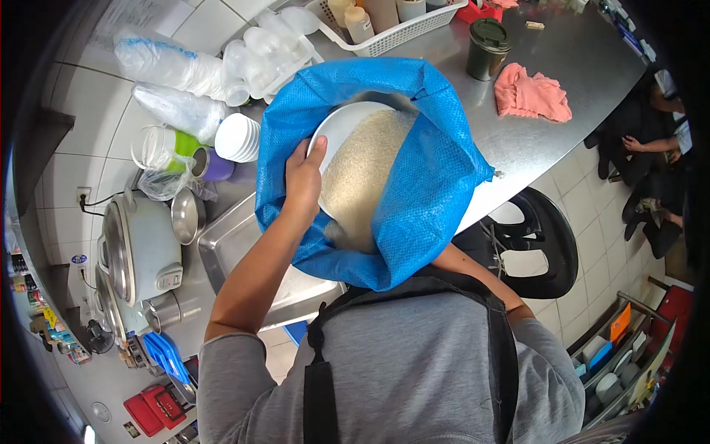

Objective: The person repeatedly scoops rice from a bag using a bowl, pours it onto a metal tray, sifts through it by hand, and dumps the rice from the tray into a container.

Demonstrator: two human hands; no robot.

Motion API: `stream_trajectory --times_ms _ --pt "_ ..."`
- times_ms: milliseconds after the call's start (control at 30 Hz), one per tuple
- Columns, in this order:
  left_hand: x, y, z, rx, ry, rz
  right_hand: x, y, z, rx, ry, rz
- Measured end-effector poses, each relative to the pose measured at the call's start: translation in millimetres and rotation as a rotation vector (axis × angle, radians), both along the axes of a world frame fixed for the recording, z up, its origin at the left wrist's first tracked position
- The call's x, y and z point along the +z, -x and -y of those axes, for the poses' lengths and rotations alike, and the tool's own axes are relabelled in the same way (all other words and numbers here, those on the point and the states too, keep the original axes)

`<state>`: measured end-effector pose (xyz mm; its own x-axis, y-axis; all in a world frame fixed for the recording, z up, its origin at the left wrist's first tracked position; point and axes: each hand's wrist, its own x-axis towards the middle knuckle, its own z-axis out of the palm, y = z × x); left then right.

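A blue woven sack (436, 177) stands open in front of my chest, its rim folded outward. Inside it lies a white bowl (342, 127) filled with pale grains that look like rice (362, 166). My left hand (303, 177) reaches into the sack from the left and grips the bowl's near-left edge, thumb over the rim. The right forearm passes behind the sack's lower right side, and the sack hides that hand.
Left of the sack are a metal sink (222, 240), a large cooker (144, 248), a steel bowl (188, 215) and stacked white cups (237, 138). On the steel counter (540, 55) are a dark lidded cup (487, 50) and a pink cloth (531, 94). Seated people (651, 140) appear far right.
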<state>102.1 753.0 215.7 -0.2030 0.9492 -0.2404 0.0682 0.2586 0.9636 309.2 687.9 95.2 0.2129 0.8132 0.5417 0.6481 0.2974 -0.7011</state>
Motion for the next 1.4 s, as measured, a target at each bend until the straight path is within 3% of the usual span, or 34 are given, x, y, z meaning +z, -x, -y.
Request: stream_trajectory --times_ms 167,333,600,767,933,1200,1400 --pt "27 18 16 0.155 0.224 0.224 32 -14 -17 0.115 -0.184 -0.003" --pt "44 51 35 0.188 0.193 0.330 95 -40 0 0.373 -0.195 -0.037" --pt "36 81 60 0.175 0.208 0.633 117 -40 10 0.473 -0.158 -0.012" --pt "29 50 65 0.252 0.196 0.729 122 -24 10 0.525 -0.131 -0.198" --pt "39 65 78 0.291 0.141 0.685 107 -44 16 0.467 -0.127 0.006" --pt "69 121 155 0.379 -0.009 0.701 78 -71 46 0.309 0.030 -0.061" --pt "73 178 233 0.596 -0.053 0.462 56 -86 50 0.234 0.085 -0.069"
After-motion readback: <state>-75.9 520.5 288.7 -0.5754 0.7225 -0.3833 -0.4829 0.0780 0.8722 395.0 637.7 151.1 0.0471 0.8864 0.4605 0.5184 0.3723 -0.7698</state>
